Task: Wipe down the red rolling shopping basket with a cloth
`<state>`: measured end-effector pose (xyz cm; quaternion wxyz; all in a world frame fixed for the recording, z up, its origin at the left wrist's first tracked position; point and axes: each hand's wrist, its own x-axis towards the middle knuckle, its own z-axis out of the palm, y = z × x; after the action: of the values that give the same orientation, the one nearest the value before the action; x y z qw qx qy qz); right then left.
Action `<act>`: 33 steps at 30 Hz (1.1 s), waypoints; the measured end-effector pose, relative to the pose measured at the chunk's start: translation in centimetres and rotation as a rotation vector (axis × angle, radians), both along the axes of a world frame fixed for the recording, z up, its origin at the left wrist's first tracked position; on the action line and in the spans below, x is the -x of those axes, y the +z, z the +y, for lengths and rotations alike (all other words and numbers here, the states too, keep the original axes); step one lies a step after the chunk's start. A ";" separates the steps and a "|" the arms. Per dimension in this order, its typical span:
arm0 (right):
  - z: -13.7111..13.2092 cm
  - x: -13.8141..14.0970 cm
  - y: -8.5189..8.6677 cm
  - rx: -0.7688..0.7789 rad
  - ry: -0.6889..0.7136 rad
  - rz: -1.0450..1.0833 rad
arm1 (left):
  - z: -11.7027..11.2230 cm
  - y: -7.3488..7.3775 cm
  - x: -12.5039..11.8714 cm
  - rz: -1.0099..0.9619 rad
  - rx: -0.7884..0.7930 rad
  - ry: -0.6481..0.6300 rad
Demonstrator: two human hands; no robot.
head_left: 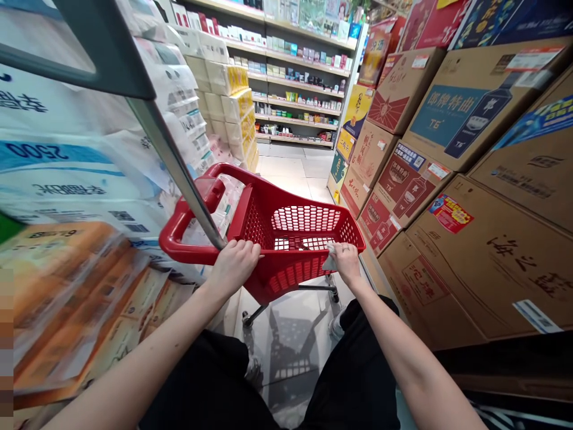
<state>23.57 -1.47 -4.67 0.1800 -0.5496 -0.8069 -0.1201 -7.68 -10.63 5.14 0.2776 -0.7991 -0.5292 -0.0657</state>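
Observation:
A red plastic shopping cart (pixel 286 272) stands sideways in front of me, its perforated basket with nothing visible inside. My left hand (pixel 236 263) is closed over the near rim, close to where a metal pole (pixel 179 167) meets the cart. Farther right along the same rim, my right hand (pixel 347 263) is closed with a crumpled whitish tissue (pixel 330 258) in its fingers, pressed against the cart. The cart's red looped handle (pixel 179 245) sticks out to the left. The pole rises to a dark grey handle-like piece (pixel 107 54) at upper left.
Stacked cardboard cartons (pixel 452 113) wall off the right side. On the left are piled tissue packs (pixel 76 173) and orange packages (pixel 67 286). Shelves of small boxed goods (pixel 295 71) stand at the back. Pale floor tiles (pixel 290 167) run toward them.

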 end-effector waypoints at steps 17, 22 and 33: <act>-0.3 2.7 0.2 0.001 0.036 -0.002 | -0.5 0.5 1.0 0.111 0.014 -0.157; 0.1 2.7 -0.1 -0.056 0.043 0.048 | -0.7 1.0 1.7 0.105 -0.111 -0.181; -4.7 15.3 3.3 -0.077 0.486 0.243 | -0.1 0.0 2.0 0.036 -0.178 -0.229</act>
<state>8.24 -6.20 -1.39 0.3196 -0.3429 -0.8826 -0.0371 -9.65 -10.72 5.11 0.3474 -0.8275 -0.4217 -0.1290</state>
